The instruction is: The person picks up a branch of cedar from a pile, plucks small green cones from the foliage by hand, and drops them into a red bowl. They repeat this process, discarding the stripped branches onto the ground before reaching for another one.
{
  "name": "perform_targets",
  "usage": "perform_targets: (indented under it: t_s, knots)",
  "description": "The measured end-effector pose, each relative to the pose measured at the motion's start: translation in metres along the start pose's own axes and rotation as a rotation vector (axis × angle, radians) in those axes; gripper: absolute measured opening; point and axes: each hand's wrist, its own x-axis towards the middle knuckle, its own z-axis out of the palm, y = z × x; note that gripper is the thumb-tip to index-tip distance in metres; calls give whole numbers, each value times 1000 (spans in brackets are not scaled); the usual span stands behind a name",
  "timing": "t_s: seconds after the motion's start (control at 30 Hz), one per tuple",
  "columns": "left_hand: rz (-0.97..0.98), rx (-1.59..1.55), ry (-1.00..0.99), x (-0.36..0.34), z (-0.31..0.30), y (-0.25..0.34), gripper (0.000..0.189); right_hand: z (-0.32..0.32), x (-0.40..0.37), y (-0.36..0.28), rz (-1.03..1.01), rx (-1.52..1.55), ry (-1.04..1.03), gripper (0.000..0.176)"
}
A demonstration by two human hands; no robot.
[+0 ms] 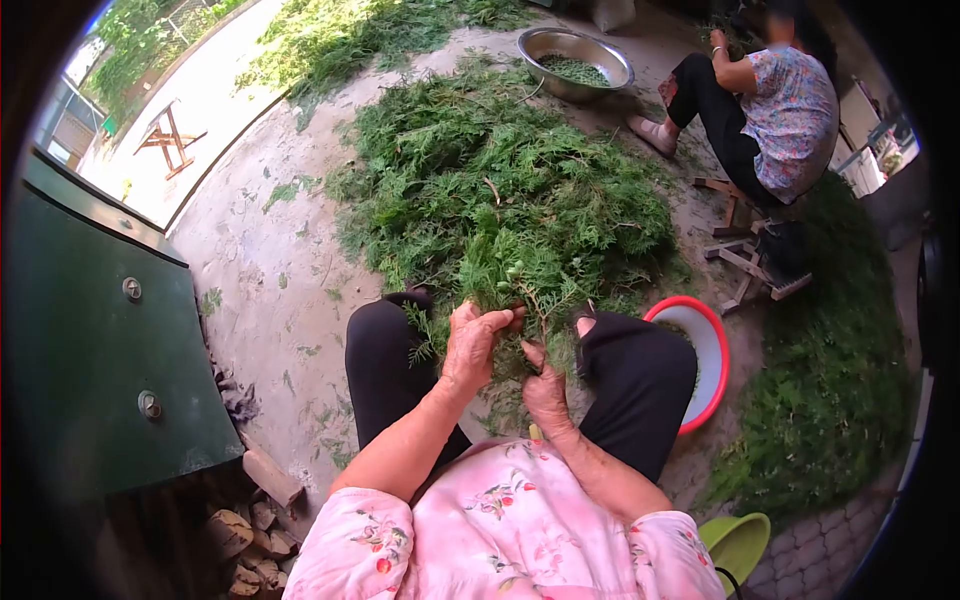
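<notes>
Pink shirt (500, 525) close. Left hand (472, 345) squeezes twig (512, 288) (tip points away); right hand (545, 385) just below, grip unclear.

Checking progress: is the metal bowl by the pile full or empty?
Partly filled: the metal bowl holds a low layer of green bits; its shiny walls show above.

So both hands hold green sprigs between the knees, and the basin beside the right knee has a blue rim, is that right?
Not quite. The basin beside the right knee has a red rim, not blue, as the head view shows. The rest is right: the left hand and the right hand both hold green sprigs between the knees.
</notes>
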Motion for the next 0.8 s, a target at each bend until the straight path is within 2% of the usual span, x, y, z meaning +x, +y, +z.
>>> perform_targets:
  t_s: [0.07,0.1,0.17,0.27,0.37,0.47,0.57,0.63,0.8]
  knots:
    - [-94,-311,-43,-6,2,12,21,4,-2,10,113,166,14,44]
    - [-187,-340,55,-1,-5,9,16,4,-2,14,112,167,13,44]
    - [-192,-334,46,5,-19,5,16,3,-4,18,109,225,11,29]
    - [-215,-334,11,1,-19,9,15,0,-2,-3,96,245,8,28]
    - [-155,-401,-34,1,-15,2,17,3,-4,12,119,240,55,27]
    - [-62,-374,44,-6,-9,10,20,2,-4,12,147,279,10,27]
    - [3,-422,-48,-6,-8,17,21,5,-5,19,228,385,3,28]
    - [155,-403,-14,0,-12,19,23,4,-6,18,218,386,-1,29]
    - [114,-498,39,5,-16,26,23,-1,-5,9,193,313,-21,32]
